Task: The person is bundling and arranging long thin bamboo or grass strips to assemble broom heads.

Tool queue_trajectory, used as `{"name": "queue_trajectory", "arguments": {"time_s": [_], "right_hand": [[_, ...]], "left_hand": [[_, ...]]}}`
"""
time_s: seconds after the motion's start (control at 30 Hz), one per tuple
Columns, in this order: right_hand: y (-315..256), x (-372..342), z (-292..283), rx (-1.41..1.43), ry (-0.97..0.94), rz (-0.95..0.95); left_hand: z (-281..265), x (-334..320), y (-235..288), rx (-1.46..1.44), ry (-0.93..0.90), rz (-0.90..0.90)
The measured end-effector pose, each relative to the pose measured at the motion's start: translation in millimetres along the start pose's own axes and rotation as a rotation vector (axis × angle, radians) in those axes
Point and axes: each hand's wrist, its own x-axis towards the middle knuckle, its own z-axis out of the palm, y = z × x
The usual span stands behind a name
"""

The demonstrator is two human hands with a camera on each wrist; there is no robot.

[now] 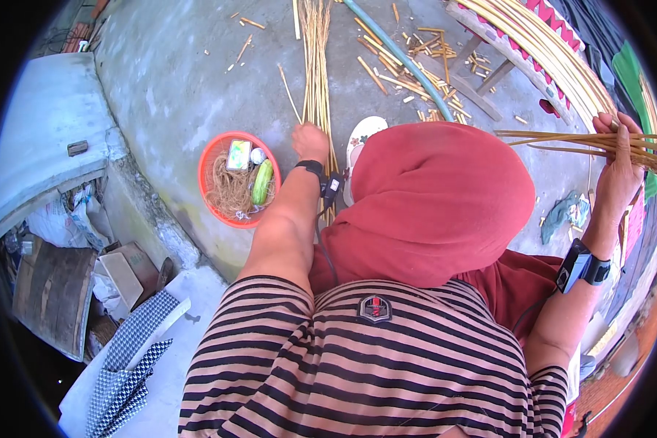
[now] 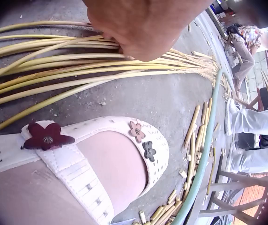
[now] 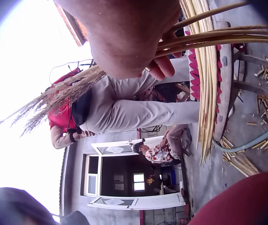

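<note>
My left hand (image 1: 311, 142) is low over a long bundle of thin yellow stalks (image 1: 316, 80) lying on the floor. In the left wrist view, the curled fingers of that hand (image 2: 143, 28) grip some of the stalks (image 2: 54, 70); the fingertips are partly hidden. Out at the far right, my right hand (image 1: 617, 168) holds a smaller bunch of stalks (image 1: 562, 139) raised. The right wrist view shows the hand (image 3: 129, 37) curled round this bunch (image 3: 209, 38), whose feathery ends (image 3: 54, 96) stick out on the other side.
An orange basket (image 1: 203, 175) holds fibre, a green vegetable and a small box. Cut stalk pieces (image 1: 431, 51) and a hose (image 1: 409, 62) lie ahead. More stalks rest on a bench (image 1: 547, 36) at right. A white shoe (image 2: 155, 150) is beside the floor bundle. A person stands nearby (image 3: 143, 115).
</note>
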Motion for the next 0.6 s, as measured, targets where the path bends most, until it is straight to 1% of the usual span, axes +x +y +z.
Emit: {"name": "queue_trajectory", "arguments": {"time_s": [0.03, 0.13, 0.17, 0.23, 0.33, 0.43, 0.47, 0.53, 0.6], "right_hand": [[0, 0, 0, 0.005, -0.002, -0.001], [3, 3, -1, 0.026, -0.021, 0.001], [3, 3, -2, 0.014, -0.02, 0.0], [4, 3, -2, -0.007, -0.015, -0.001], [1, 1, -3, -0.013, -0.008, -0.001], [3, 2, -3, 0.014, -0.014, -0.002], [2, 1, -3, 0.011, -0.017, 0.0], [0, 0, -2, 0.006, -0.021, 0.005], [-3, 1, -2, 0.015, -0.029, 0.017]], "left_hand": [[1, 3, -3, 0.014, -0.02, 0.012], [11, 23, -12, -0.062, -0.079, 0.019], [15, 25, -15, -0.146, -0.05, -0.026], [-1, 16, -11, -0.312, 0.008, -0.115], [-3, 7, -18, -0.482, 0.128, -0.036], [10, 5, -35, -0.553, 0.264, 0.093], [13, 5, -39, -0.731, 0.143, 0.004], [-6, -12, -34, -1.077, -0.111, -0.174], [-15, -24, -35, -1.245, -0.115, -0.158]]}}
